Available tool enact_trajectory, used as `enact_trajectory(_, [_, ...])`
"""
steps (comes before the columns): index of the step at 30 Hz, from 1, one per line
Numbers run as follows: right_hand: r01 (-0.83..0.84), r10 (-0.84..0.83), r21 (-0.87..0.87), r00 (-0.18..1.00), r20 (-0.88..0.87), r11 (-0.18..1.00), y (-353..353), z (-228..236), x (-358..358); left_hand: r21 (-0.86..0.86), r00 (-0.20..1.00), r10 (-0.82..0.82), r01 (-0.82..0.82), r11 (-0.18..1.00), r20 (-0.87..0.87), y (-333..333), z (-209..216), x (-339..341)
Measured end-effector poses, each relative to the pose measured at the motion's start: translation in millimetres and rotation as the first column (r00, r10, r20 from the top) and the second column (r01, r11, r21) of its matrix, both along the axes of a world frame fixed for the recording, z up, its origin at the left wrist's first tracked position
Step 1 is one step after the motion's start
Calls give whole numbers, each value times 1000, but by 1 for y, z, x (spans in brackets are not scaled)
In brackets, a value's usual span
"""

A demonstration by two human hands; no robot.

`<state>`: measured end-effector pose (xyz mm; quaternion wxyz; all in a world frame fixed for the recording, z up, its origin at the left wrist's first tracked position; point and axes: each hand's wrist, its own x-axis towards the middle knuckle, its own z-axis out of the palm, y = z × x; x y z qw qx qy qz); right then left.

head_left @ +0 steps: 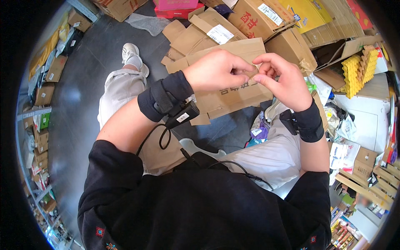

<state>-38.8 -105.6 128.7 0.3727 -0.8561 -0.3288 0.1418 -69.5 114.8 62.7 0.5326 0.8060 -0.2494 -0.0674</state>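
Dark grey floor (79, 125), crowded with cartons and packing scraps, spreads around a seated person. Flattened cardboard (216, 104) with dark print lies below and just beyond both grips, partly hidden by them. Over it, the left hand (212, 71) and right hand (285, 79) meet at the fingertips: the left grip is nearly closed, thumb and forefinger close together, while the right grip curves loosely, thumb and forefinger a little apart. Whether either has hold of something small is impossible to tell. Behind the grips, a black wristband (164, 96) wraps the left wrist and another circles the right. Beyond the left grip lies another opened carton (200, 39) bearing a white label (220, 34); beyond the right grip sits a brown box (291, 48). Nearer the body than the right grip is a purple packet (260, 129). Well to the right of that grip stands yellow bumpy foam (354, 73). Far left of the left grip, parcels (44, 93) line a shelf (35, 112).
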Motion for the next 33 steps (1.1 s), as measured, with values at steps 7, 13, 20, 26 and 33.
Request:
enact_trajectory(7, [11,-16,-103,999,-49,995,0,0,2,57,998,-38,35,998,48,-2,1,-2])
enact_trajectory(13, [-125,138,-98,981,136,987,-7,-8,11,12,994,-81,80,997,68,0,0,-3])
enact_trajectory(20, [-81,80,-22,995,-61,996,-14,-12,21,31,992,-107,109,993,-68,7,10,0])
enact_trajectory(26, [-77,71,-38,987,-145,996,-16,-20,26,-148,979,-107,82,986,-174,9,7,-1])
enact_trajectory(33, [-99,120,76,924,-363,992,-23,-30,33,-378,880,-270,114,919,-390,22,5,11])
